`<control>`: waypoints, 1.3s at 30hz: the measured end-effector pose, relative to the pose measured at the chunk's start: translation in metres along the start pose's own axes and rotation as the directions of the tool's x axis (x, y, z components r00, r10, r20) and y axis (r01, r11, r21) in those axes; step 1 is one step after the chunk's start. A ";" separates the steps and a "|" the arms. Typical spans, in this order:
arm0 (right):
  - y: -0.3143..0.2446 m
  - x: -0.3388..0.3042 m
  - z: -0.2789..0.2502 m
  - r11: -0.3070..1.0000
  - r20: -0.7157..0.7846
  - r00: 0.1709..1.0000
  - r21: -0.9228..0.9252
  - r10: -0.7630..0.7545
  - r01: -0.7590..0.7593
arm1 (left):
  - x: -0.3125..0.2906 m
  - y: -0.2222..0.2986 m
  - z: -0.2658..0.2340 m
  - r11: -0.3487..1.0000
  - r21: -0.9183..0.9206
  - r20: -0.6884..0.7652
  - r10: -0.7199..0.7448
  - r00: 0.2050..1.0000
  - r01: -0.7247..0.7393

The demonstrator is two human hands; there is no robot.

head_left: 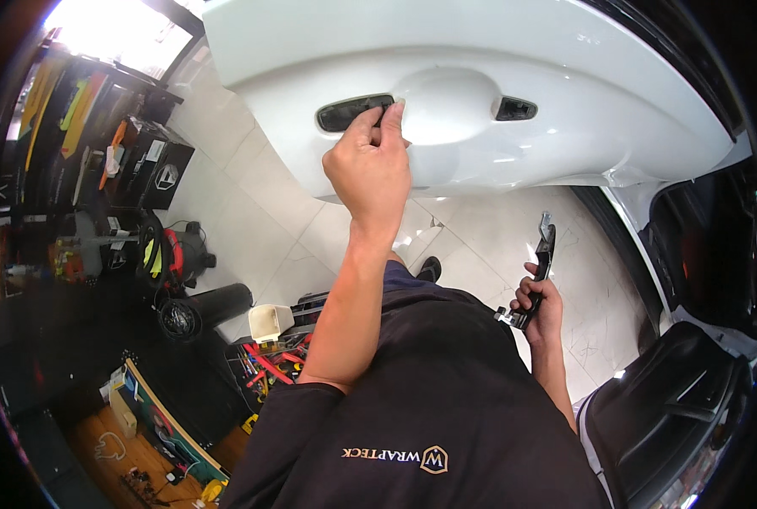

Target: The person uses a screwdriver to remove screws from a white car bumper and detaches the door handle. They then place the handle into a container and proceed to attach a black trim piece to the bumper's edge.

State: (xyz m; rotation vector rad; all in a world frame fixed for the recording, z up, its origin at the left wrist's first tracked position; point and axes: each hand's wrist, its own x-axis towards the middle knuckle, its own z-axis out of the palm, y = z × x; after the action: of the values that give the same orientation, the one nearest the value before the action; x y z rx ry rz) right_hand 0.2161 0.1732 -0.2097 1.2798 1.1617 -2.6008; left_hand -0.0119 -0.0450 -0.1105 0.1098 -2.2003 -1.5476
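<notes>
White door [311,59]: no handle is fitted at the larger opening [343,115], twelve o'clock, where whether anything is pinched by the left hand [370,165] cannot be told; the black handle [546,251] is gripped by the right hand [546,307], three o'clock.

One person is in view, with two bare hands, one left hand [370,170] and one right hand [545,307], and one dark shoe [430,270]. There is one black T-shirt [404,399]. One white car door [446,106] has two dark openings: one longer opening [342,115] and one smaller opening [516,109]. One black door handle [546,248] is in the right hand. There is one cream bin [270,321], one black cylinder [223,302] and one black box [168,167] bearing a white mark. Several hand tools [270,366], some with red grips, overlap too closely for an exact count.
</notes>
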 end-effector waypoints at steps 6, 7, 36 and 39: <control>0.000 0.005 0.000 0.997 0.002 0.999 -0.056 -0.044 0.044 | 0.000 0.009 -0.010 0.978 0.195 0.000 0.072 0.997 -0.071; 0.001 0.006 -0.004 0.996 -0.001 0.998 -0.072 -0.059 0.059 | 0.001 0.010 -0.010 0.977 0.202 0.003 0.069 0.998 -0.068; 0.005 0.010 -0.032 0.959 -0.021 0.990 -0.250 -0.141 0.132 | 0.036 -0.013 -0.057 0.720 0.354 0.233 0.551 0.802 -0.597; 0.011 0.014 -0.039 0.962 -0.027 0.989 -0.235 -0.147 0.137 | 0.045 -0.009 -0.052 0.671 0.375 0.303 0.562 0.769 -0.639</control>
State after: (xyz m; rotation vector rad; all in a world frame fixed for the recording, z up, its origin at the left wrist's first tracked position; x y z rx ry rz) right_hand 0.2369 0.1942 -0.2411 1.2537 1.5669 -2.4447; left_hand -0.0335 -0.1086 -0.0906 -0.5790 -2.3430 -0.6653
